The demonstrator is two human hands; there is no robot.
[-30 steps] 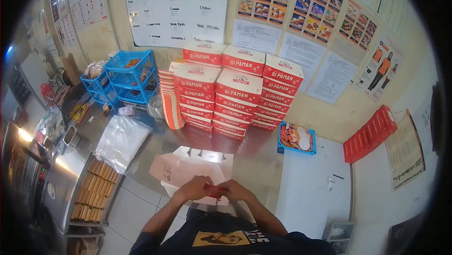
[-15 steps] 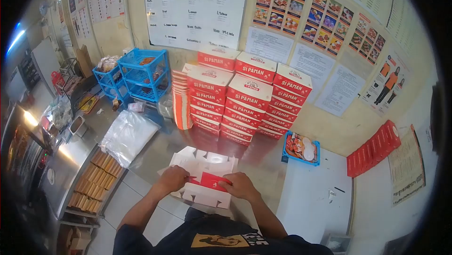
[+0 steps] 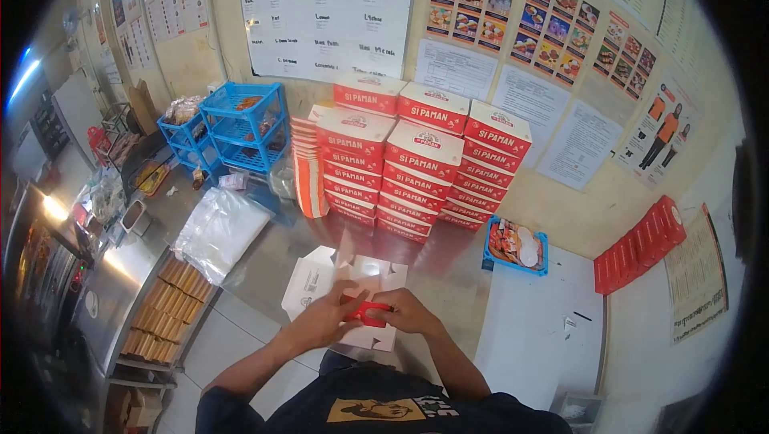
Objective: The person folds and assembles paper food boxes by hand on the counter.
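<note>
A partly folded cardboard food box lies on the steel counter in front of my body, its pale panels spread out. A red panel of it is raised between my hands. My left hand is closed on the left end of that panel, its fingers reaching over the top. From the right, my right hand pinches the other end. A blurred flap rises just beyond my left fingers. My hands cover part of the box's middle.
Stacked red-and-white boxes stand behind the work, beside nested striped cartons. Plastic bags and blue tiered baskets are to the left. A blue tray sits right, with red boxes against the wall.
My left hand has moved right and inward, closer to my right hand. The red panel, flat before, is now bent up between them, and the box has shifted slightly on the counter.
</note>
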